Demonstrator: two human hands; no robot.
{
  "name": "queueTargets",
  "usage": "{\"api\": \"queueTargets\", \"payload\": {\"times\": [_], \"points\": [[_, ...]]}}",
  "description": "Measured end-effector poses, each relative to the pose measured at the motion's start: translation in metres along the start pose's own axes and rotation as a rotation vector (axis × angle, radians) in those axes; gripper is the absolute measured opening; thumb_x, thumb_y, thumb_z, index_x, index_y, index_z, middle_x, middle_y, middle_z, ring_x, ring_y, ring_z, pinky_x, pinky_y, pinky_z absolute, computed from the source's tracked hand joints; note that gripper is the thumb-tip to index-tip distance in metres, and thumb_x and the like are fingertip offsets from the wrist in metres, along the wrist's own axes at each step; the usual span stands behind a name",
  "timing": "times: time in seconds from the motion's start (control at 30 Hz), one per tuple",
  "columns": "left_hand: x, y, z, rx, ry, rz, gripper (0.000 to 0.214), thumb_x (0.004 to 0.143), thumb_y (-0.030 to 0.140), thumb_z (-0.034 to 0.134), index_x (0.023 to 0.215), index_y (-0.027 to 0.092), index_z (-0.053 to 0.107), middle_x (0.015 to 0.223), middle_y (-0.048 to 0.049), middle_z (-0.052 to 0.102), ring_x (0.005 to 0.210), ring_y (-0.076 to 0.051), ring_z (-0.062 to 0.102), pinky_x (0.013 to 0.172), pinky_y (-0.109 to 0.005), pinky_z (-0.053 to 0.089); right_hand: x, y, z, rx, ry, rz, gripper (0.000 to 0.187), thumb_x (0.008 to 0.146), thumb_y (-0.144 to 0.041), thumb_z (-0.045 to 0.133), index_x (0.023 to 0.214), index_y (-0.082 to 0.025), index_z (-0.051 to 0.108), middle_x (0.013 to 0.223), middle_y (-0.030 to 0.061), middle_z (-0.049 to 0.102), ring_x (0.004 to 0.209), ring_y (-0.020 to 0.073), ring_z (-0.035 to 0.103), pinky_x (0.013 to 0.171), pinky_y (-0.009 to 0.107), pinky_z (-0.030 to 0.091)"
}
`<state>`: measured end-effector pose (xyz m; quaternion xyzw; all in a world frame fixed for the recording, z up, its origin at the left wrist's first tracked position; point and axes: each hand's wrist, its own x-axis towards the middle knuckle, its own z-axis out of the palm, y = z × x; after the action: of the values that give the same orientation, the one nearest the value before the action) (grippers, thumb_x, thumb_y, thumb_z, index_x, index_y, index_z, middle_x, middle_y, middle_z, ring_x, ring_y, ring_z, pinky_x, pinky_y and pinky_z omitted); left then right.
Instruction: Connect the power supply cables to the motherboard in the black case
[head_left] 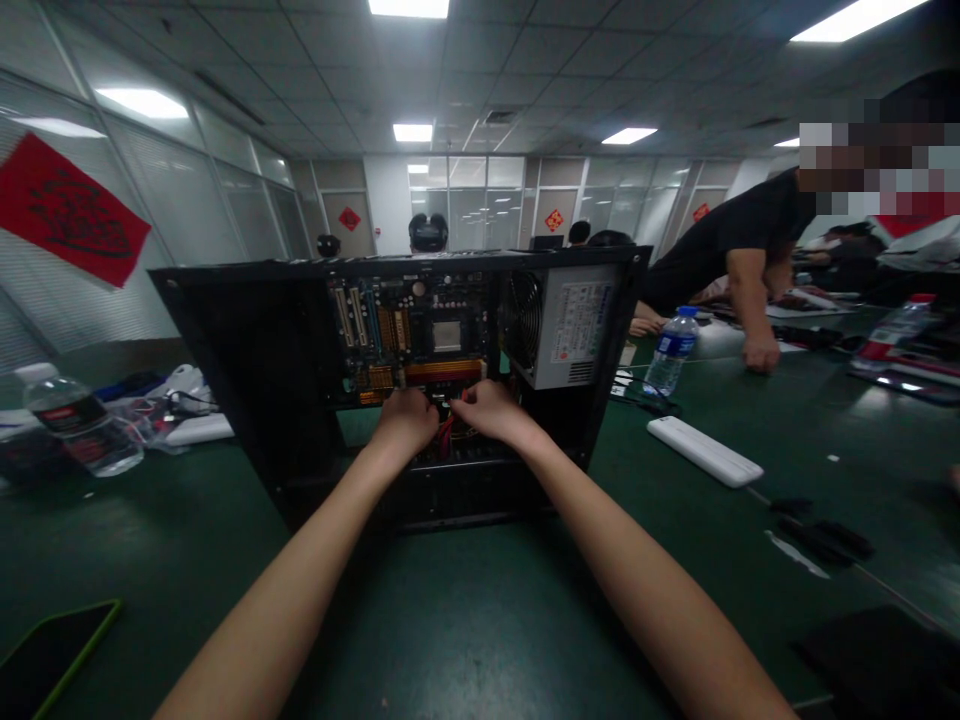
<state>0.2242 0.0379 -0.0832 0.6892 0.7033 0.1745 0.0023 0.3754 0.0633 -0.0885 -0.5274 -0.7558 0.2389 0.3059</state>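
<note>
An open black computer case stands on the table, its inside facing me. A motherboard is mounted at the back of it, and a silver power supply sits at its upper right. Both my hands reach into the case at the board's lower edge. My left hand is closed, its fingertips hidden against the board. My right hand pinches at a bundle of coloured power cables hanging between the hands. The ends of the cables are too dark to make out.
The green table carries a dark bottle at left, a green-edged phone at front left, and a water bottle and white power strip at right. A person in a black shirt leans over the table at right.
</note>
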Motion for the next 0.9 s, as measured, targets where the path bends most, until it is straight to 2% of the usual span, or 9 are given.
{"api": "queueTargets", "payload": {"times": [0.3, 0.53, 0.63, 0.73, 0.9], "points": [[-0.001, 0.009, -0.001, 0.079, 0.007, -0.038, 0.039, 0.087, 0.033, 0.046, 0.103, 0.011, 0.075, 0.1, -0.024, 0.072, 0.097, -0.031, 0.069, 0.08, -0.034, 0.051, 0.0, 0.002, 0.001, -0.012, -0.006, -0.034, 0.027, 0.084, -0.029, 0.06, 0.061, -0.015, 0.062, 0.059, 0.0019, 0.059, 0.06, 0.0127, 0.054, 0.055, 0.024, 0.029], [0.004, 0.014, 0.001, 0.107, 0.046, -0.064, 0.037, 0.084, 0.034, 0.05, 0.101, 0.013, 0.076, 0.098, -0.0241, 0.073, 0.097, -0.033, 0.069, 0.076, -0.035, 0.05, 0.0, 0.002, 0.001, 0.0, 0.001, -0.023, 0.024, 0.084, -0.029, 0.061, 0.065, -0.015, 0.065, 0.063, 0.0042, 0.063, 0.062, 0.0138, 0.056, 0.057, 0.024, 0.03], [0.005, 0.004, 0.002, 0.019, 0.03, -0.086, 0.038, 0.085, 0.041, 0.051, 0.093, 0.017, 0.078, 0.095, -0.0203, 0.074, 0.094, -0.032, 0.069, 0.073, -0.034, 0.048, 0.0, 0.003, 0.001, 0.031, -0.025, 0.0, 0.024, 0.086, -0.029, 0.06, 0.069, -0.014, 0.067, 0.065, 0.0041, 0.063, 0.063, 0.0136, 0.055, 0.056, 0.024, 0.03], [0.004, -0.008, 0.003, -0.135, -0.034, -0.053, 0.041, 0.085, 0.048, 0.05, 0.085, 0.019, 0.078, 0.085, -0.0143, 0.075, 0.083, -0.026, 0.069, 0.067, -0.031, 0.044, 0.004, 0.005, 0.001, 0.075, -0.029, 0.042, 0.026, 0.088, -0.029, 0.06, 0.068, -0.013, 0.064, 0.064, 0.0024, 0.06, 0.062, 0.012, 0.052, 0.054, 0.023, 0.029], [0.0, -0.015, 0.001, -0.241, -0.103, -0.002, 0.038, 0.087, 0.041, 0.048, 0.08, 0.018, 0.078, 0.071, -0.0076, 0.072, 0.069, -0.019, 0.065, 0.059, -0.027, 0.038, 0.01, 0.007, 0.006, 0.222, -0.032, 0.114, 0.03, 0.088, -0.024, 0.062, 0.061, -0.013, 0.059, 0.057, -0.0005, 0.053, 0.056, 0.0091, 0.047, 0.052, 0.022, 0.026]]}}
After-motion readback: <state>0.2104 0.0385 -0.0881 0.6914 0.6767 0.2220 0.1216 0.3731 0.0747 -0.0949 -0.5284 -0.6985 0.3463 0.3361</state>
